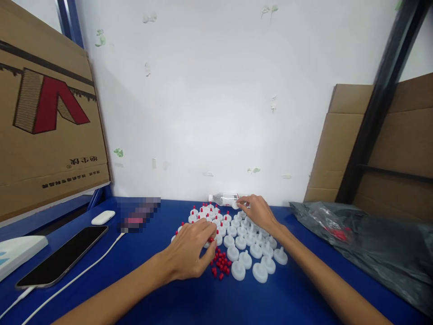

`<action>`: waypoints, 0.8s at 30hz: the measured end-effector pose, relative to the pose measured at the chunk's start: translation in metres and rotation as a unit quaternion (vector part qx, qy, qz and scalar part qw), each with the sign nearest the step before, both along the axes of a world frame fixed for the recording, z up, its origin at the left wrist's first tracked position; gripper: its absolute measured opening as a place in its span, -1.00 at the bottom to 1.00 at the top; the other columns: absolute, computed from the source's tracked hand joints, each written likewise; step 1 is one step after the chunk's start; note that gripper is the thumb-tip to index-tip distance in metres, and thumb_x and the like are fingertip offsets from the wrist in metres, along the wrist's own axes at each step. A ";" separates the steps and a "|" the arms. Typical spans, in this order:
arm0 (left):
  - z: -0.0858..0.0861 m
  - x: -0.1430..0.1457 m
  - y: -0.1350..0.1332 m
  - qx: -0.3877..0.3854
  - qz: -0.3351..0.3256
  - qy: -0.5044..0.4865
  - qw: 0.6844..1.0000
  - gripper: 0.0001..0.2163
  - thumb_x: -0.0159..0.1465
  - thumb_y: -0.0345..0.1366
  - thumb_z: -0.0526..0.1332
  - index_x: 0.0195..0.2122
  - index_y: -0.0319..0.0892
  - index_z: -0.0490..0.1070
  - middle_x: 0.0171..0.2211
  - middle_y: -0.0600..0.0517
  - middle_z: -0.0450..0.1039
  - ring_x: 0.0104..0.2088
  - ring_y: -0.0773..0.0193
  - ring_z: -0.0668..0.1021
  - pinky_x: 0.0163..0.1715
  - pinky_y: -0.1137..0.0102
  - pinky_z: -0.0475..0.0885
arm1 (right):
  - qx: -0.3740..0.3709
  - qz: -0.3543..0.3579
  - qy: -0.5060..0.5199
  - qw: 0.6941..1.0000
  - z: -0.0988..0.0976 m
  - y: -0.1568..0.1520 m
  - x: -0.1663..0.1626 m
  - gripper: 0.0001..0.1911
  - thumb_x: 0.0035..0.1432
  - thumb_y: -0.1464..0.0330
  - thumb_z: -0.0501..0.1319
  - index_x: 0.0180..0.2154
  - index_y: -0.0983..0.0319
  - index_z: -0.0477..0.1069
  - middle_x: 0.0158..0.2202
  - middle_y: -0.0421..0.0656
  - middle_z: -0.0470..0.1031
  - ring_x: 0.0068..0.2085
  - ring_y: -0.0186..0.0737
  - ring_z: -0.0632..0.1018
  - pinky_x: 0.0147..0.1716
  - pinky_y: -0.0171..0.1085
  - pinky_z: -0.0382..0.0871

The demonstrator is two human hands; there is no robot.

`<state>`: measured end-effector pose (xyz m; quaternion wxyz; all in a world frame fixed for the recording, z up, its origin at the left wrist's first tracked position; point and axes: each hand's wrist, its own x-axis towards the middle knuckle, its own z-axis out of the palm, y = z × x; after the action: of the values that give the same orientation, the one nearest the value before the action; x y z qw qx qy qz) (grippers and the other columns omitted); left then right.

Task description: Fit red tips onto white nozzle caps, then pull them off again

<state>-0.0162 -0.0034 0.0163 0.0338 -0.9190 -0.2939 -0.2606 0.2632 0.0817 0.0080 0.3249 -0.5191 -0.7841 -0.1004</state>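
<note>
1. Bare forearms (128, 293) reach in from the near edge over a blue table (209, 304).
2. Left hand (191, 248): thumb and forefinger bent together near loose red tips (221, 262); whether they grip one, I cannot tell.
3. Right hand (260, 213): fingertips nearly together at the far caps; hold unclear.
4. Far-left white spouted caps wear red tips; near and right ones (260, 272) are bare, apparently about half.
5. Clear bottle (225, 198) far, phone (66, 255) left, grey plastic bag (375, 257) right; hands hide some caps.

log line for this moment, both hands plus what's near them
left hand grip: by red-tipped white discs, loose red caps | right hand grip: by bare white discs, clear bottle | held items: unclear
</note>
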 end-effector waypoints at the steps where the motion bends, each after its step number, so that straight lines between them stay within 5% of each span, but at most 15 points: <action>1: 0.000 0.001 -0.001 -0.001 -0.005 0.002 1.000 -0.97 0.30 -0.38 0.06 -0.31 -0.15 0.23 -0.35 0.04 0.37 -0.35 0.24 0.39 -0.41 0.35 0.15 | -0.009 0.004 -0.006 1.000 -0.002 0.001 0.000 -0.78 0.30 0.29 0.16 -0.20 0.14 0.60 -0.28 -0.15 0.64 -0.26 -0.13 0.60 -0.25 -0.26 0.37; 17: -0.011 0.001 0.015 0.045 -0.052 0.061 0.996 -0.80 0.38 -0.45 0.07 -0.12 -0.10 0.45 -0.17 0.00 0.43 -0.17 0.24 0.43 -0.32 0.39 0.33 | -0.021 0.097 -0.037 0.994 -0.004 -0.002 -0.006 -0.63 0.43 0.18 0.01 -0.08 0.18 0.54 -0.10 -0.10 0.62 -0.07 -0.05 0.57 -0.02 -0.09 0.38; 24: -0.009 0.002 0.011 0.021 -0.057 0.053 0.997 -0.83 0.39 -0.39 0.11 -0.10 -0.08 0.48 -0.14 0.00 0.44 -0.15 0.23 0.47 -0.32 0.39 0.34 | -0.011 0.165 -0.080 0.983 -0.002 -0.013 -0.019 -0.55 0.45 0.15 -0.04 -0.23 0.16 0.56 -0.27 -0.16 0.63 -0.20 -0.15 0.60 -0.13 -0.20 0.43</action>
<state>-0.0139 0.0080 0.0070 0.0538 -0.9459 -0.2334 -0.2187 0.2439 0.0685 0.0058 0.2677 -0.3767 -0.8833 -0.0782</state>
